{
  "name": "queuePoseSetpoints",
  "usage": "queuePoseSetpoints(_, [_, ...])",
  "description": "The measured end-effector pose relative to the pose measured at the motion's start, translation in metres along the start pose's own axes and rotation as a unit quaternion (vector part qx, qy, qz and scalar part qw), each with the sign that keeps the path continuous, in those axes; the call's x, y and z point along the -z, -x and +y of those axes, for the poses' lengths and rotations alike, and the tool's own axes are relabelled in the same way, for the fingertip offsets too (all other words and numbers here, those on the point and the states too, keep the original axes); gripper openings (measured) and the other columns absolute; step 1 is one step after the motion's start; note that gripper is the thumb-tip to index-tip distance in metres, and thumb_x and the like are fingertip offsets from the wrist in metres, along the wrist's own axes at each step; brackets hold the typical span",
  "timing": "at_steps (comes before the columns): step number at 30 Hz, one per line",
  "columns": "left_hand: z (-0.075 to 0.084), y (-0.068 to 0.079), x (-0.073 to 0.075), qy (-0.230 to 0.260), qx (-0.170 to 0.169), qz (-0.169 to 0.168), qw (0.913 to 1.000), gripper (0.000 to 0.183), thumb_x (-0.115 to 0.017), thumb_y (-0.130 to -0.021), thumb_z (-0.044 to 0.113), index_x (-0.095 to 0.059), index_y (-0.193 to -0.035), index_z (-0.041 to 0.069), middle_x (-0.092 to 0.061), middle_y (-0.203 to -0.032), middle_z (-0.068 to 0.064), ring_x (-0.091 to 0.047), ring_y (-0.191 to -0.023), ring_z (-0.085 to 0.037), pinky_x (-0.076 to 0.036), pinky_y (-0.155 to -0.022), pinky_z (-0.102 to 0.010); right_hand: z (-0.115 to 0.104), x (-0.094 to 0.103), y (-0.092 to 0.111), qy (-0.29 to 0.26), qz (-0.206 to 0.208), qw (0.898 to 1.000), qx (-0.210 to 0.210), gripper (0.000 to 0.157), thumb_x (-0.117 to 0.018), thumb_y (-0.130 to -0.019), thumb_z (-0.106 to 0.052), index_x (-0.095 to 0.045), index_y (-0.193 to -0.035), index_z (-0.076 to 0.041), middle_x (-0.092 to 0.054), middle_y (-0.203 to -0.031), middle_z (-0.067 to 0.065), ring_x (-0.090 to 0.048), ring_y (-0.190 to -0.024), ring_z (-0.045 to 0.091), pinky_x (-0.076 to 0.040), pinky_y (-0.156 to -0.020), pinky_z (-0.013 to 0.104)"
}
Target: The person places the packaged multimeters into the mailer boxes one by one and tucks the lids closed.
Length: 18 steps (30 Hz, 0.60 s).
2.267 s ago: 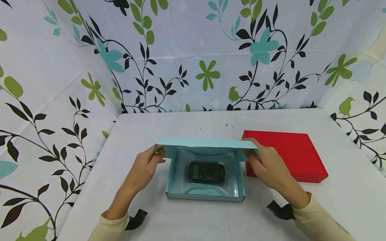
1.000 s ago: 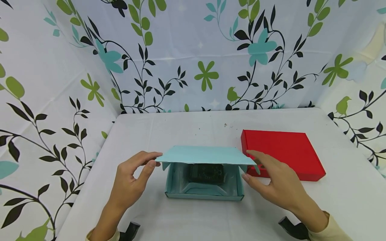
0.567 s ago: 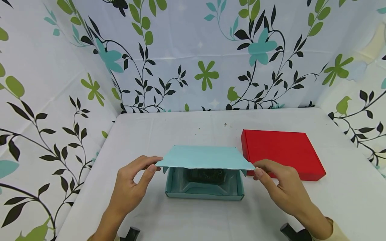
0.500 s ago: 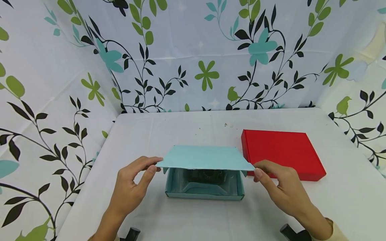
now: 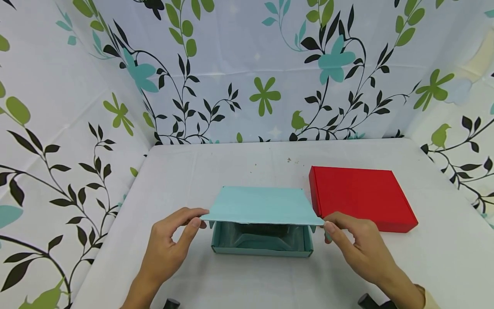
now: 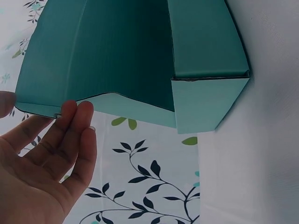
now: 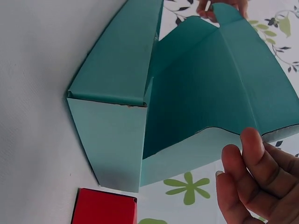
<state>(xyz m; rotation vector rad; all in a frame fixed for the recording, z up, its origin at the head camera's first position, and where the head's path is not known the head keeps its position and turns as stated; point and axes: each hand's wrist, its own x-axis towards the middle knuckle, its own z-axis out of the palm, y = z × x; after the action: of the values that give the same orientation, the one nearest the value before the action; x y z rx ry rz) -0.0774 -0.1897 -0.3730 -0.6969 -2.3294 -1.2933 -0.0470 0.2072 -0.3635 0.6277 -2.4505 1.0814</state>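
Note:
A light-blue cardboard box (image 5: pixel 262 251) sits on the white table, its hinged lid (image 5: pixel 262 205) tilted forward and partly lowered. My left hand (image 5: pixel 166 242) pinches the lid's front left corner between thumb and fingers. At the front right corner my right hand (image 5: pixel 360 249) grips the lid the same way. Through the narrowing front gap a clear plastic lining shows; the dark multimeter inside is almost hidden in the lid's shadow. In the left wrist view the lid's side flap (image 6: pixel 131 108) hangs outside the box's end wall (image 6: pixel 205 105).
A closed red box (image 5: pixel 359 197) lies just to the right, behind my right hand. The white tabletop (image 5: pixel 216 163) extends behind and in front of the boxes. Cloth with a leaf pattern (image 5: pixel 266 96) hangs at the back and sides.
The lid has come down and forward over the box, covering the multimeter. My right hand has moved from the lid's side flap to its front corner; both hands have come lower.

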Motion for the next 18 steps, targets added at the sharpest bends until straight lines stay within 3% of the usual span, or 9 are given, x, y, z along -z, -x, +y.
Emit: queuePoseSetpoints(18, [-0.004,0.014,-0.006,0.017,0.024,-0.014,0.9995,0.023,-0.061,-0.103,0.004,-0.074,-0.115,0.019,-0.073,-0.090,0.007,-0.070,-0.082,-0.011,-0.052,-0.075,-0.027,0.003,-0.010,0.010,-0.021,-0.022,1.000,-0.010,0.028,-0.062,-0.099,-0.002,-0.065,-0.090,-0.029,-0.056,-0.072,-0.022,-0.057,-0.066,0.005,-0.046,-0.057,0.026])
